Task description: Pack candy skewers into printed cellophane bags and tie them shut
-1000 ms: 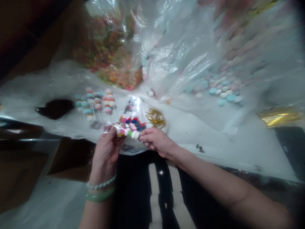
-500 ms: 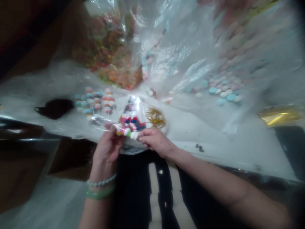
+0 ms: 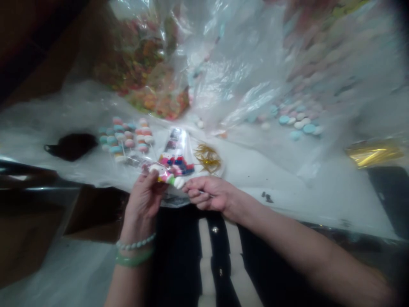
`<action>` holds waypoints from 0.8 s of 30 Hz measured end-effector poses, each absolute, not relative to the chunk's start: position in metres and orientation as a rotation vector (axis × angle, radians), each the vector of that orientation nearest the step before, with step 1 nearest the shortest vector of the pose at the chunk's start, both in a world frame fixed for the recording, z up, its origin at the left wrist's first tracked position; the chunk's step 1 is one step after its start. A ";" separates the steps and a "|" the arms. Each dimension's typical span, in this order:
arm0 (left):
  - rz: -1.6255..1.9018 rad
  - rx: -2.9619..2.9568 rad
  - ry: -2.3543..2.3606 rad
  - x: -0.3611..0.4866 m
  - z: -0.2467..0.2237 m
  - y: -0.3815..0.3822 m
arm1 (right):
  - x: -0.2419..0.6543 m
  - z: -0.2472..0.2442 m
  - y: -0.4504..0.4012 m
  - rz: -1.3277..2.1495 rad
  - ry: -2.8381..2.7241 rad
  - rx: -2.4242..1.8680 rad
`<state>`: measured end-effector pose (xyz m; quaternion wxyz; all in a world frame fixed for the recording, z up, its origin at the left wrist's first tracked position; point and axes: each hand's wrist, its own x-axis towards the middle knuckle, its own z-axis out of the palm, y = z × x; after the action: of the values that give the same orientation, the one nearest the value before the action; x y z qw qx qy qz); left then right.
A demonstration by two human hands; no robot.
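Note:
My left hand (image 3: 148, 189) is closed on a candy skewer (image 3: 166, 174), a row of pink, green and white sweets in what looks like clear wrap. At its white end my right hand (image 3: 209, 192) pinches the pale stick, fingers curled in. Just beyond both hands a clear plastic bag (image 3: 175, 140) with bright red, blue and pink print lies on the white sheet. Gold twist ties (image 3: 207, 157) are bunched to its right. Several marshmallow skewers (image 3: 128, 136) in blue, pink, orange and white lie to the left.
A big clear bag of orange and red sweets (image 3: 153, 96) stands behind. Loose blue, white and pink candies (image 3: 302, 121) spill from plastic at the right. Gold foil (image 3: 373, 152) lies at far right, a black object (image 3: 73, 146) at left. A cardboard box (image 3: 96, 213) sits below the table edge.
My right hand has turned and its fingers have curled further round the stick at the skewer's white end. My left hand keeps its hold in nearly the same place.

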<state>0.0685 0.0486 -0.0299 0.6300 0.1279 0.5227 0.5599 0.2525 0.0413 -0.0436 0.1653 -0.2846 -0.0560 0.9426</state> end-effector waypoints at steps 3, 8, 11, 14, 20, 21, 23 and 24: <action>1.289 0.223 1.261 0.065 -0.028 0.051 | 0.250 -0.040 0.038 2.427 -0.508 -0.984; 1.315 0.169 1.331 0.063 -0.029 0.053 | 0.250 -0.036 0.029 1.575 -1.439 -1.372; 1.341 0.130 1.347 0.063 -0.030 0.054 | 0.251 -0.036 0.023 1.090 -1.770 -1.444; 1.360 0.137 1.336 0.064 -0.030 0.053 | 0.250 -0.035 0.023 1.053 -1.808 -1.425; 1.338 0.249 1.261 0.066 -0.027 0.048 | 0.252 -0.036 0.036 2.064 -0.843 -1.280; 1.332 0.260 1.247 0.066 -0.028 0.047 | 0.253 -0.037 0.037 2.223 -0.659 -1.208; 1.327 0.269 1.223 0.067 -0.028 0.047 | 0.255 -0.037 0.039 2.397 -0.448 -1.074; 1.325 0.266 1.216 0.067 -0.028 0.046 | 0.255 -0.036 0.038 2.420 -0.422 -1.041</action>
<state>0.0670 0.0465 -0.0283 0.6145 0.1154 0.5276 0.5750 0.2555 0.0381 -0.0360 0.2348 -0.3793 -0.1538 0.8817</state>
